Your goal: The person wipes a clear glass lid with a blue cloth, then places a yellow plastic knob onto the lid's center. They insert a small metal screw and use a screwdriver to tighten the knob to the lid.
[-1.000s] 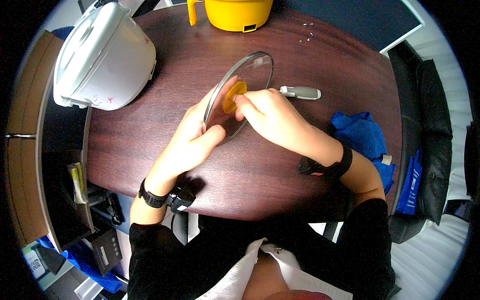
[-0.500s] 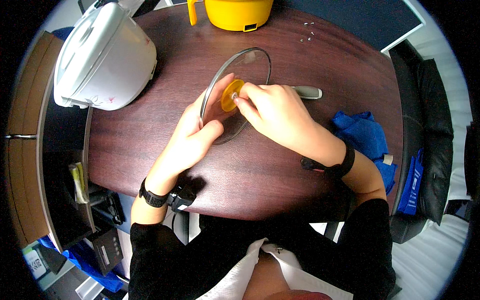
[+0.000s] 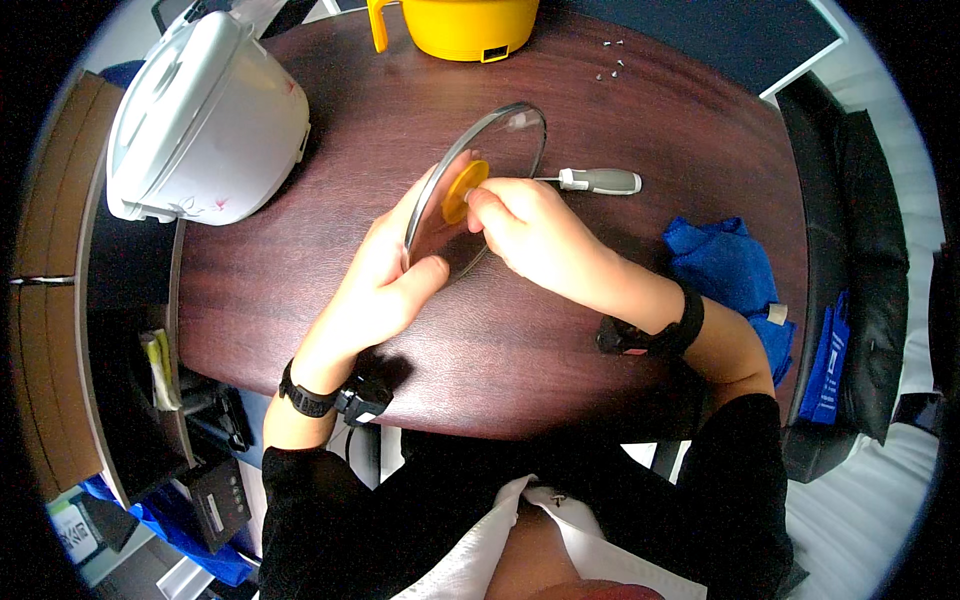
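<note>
A round glass lid (image 3: 513,135) with a metal rim stands tilted on edge above the table. My left hand (image 3: 385,265) grips it from the left, fingers spread behind the glass and thumb at the near rim. At the lid's middle sits a yellow round knob (image 3: 462,190). My right hand (image 3: 530,215) pinches at the knob's centre with thumb and fingertips; whatever is between them is too small to make out. Just beyond that hand lies a screwdriver (image 3: 600,181) with a grey and white handle, its shaft partly hidden behind the hand.
A white rice cooker (image 3: 235,130) stands at the left. The yellow pot (image 3: 470,25) is at the far edge, with several small screws (image 3: 615,68) to its right. A blue cloth (image 3: 722,262) lies at the right of the dark wooden table (image 3: 480,360).
My right hand has shifted slightly, closing over the knob's centre where a small silvery piece showed before. More of the screwdriver is visible. The lid has turned a little more edge-on.
</note>
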A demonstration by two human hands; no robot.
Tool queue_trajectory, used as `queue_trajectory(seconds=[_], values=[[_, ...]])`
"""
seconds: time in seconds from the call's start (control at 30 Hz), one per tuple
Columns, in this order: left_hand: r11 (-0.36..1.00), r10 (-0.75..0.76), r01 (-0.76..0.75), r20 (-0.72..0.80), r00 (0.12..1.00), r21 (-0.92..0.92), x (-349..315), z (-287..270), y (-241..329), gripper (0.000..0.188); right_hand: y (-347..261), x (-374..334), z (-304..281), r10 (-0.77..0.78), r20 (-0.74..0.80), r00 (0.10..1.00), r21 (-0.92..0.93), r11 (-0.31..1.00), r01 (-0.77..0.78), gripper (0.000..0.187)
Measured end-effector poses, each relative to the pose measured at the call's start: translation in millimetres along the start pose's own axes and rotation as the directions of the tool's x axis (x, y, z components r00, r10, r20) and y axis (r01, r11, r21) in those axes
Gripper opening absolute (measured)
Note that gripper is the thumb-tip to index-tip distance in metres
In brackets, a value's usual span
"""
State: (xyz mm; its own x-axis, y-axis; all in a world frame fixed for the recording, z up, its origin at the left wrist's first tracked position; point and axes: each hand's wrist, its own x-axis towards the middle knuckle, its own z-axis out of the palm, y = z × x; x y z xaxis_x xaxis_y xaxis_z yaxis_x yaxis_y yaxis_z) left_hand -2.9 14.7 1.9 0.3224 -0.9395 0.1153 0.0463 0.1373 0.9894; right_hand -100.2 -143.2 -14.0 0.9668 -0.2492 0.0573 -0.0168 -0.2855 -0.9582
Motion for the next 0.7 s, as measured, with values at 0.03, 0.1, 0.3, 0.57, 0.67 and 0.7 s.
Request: queue_trajectory(seconds=[0.03,0.1,0.3,0.57,0.67,0.7], values=[[1.000,-0.002,0.002,0.002,1.000,0.002,0.3,-0.1,-0.2,0.084,-1.0,0.4,-0.4,0.104,0.035,0.994,0.142,0.984,-0.108,0.033],[1.000,-0.005,0.005,0.006,1.000,0.006,1.1,-0.5,-1.4,0.084,1.7,2.4,-1.0,0.324,0.164,0.932,0.416,0.834,-0.363,0.034],[0.998,0.029,-0.029,-0.002,1.000,0.052,2.9,-1.0,1.1,0.079,1.7,3.1,-1.6,0.331,0.190,0.924,0.496,0.780,-0.382,0.034],[0.994,0.095,-0.093,-0.041,0.995,0.050,0.3,-1.0,0.2,0.076,-7.7,1.7,-5.2,-0.244,-0.067,0.968,-0.294,0.931,0.214,0.025],[0.961,0.146,-0.137,-0.019,0.989,0.239,-0.8,-4.2,1.4,0.078,-15.8,-1.7,-8.6,-0.243,-0.045,0.969,-0.349,0.913,0.213,0.023],[0.938,0.162,-0.152,-0.007,0.987,0.311,-0.9,-4.7,3.0,0.078,-16.5,-2.1,-8.9,-0.246,-0.040,0.968,-0.361,0.907,0.216,0.023]])
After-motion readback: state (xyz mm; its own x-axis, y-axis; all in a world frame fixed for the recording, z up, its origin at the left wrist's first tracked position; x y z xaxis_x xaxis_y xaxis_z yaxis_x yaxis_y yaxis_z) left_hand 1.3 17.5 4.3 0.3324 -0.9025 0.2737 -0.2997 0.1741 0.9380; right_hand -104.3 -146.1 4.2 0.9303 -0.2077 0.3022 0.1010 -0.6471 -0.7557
